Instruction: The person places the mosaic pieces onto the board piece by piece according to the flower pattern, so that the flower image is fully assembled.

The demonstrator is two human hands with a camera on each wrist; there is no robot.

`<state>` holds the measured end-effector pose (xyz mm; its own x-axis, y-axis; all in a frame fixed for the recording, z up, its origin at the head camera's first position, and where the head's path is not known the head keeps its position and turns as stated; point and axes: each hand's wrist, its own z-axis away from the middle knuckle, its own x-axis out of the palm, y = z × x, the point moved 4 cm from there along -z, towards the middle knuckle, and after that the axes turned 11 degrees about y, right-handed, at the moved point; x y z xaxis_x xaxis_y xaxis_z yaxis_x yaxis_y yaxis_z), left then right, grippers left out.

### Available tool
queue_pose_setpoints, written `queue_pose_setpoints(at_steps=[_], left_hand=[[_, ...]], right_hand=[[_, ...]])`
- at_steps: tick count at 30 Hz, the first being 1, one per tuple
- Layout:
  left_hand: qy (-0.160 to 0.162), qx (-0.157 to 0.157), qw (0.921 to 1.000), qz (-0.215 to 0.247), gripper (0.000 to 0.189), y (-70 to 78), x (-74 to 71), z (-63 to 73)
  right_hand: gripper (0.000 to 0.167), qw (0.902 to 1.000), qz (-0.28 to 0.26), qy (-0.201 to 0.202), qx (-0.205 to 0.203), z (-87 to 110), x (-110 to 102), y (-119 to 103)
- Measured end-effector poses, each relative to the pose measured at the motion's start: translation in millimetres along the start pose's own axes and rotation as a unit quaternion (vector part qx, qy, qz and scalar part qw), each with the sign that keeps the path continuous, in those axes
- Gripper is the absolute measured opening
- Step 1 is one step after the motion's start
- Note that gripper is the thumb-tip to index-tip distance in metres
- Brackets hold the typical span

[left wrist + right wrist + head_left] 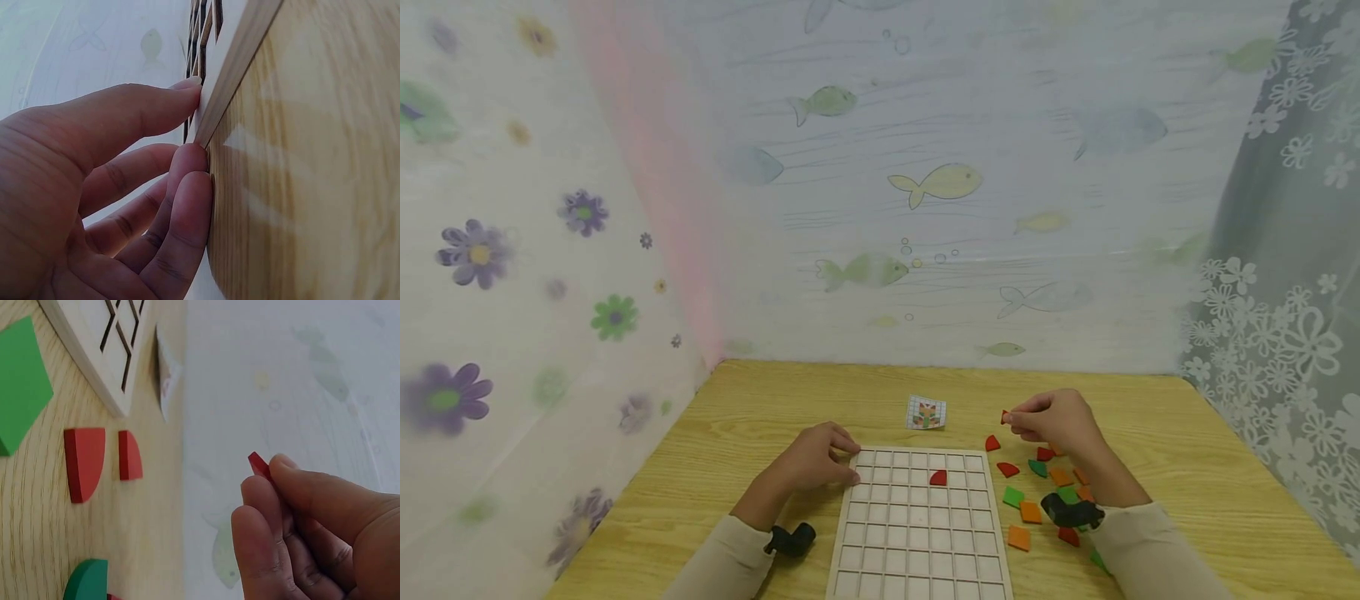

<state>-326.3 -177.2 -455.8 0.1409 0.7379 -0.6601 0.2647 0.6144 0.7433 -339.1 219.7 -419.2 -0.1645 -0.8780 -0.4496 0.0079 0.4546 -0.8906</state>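
A pale wooden grid board [917,517] lies on the table. My left hand [816,457] holds its far left corner; in the left wrist view the thumb [169,100] is on the rim and the bent fingers [187,206] are against the edge. One red quarter-circle tile [938,477] sits in a cell toward the top right of the board. To the board's right, my right hand [1060,425] is raised and pinches another red tile [257,464] between thumb and fingertips; its outline is mostly hidden by the fingers.
Loose tiles lie right of the board: red quarter circles [1007,470], a dark green one [1037,467], green squares [1013,497] and orange squares [1018,537], some under the right forearm. A small card with a coloured grid picture [927,413] stands behind the board. Printed curtains [955,250] surround the table.
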Motion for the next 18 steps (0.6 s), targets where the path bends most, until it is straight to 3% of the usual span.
queue_pose_setpoints(at_steps=[18], left_hand=[[0.0, -0.007, 0.9999, 0.008, 0.043, -1.4, 0.8, -0.8]], right_hand=[[0.022, 0.9994, -0.012, -0.034, -0.006, 11.6, 33, -12]])
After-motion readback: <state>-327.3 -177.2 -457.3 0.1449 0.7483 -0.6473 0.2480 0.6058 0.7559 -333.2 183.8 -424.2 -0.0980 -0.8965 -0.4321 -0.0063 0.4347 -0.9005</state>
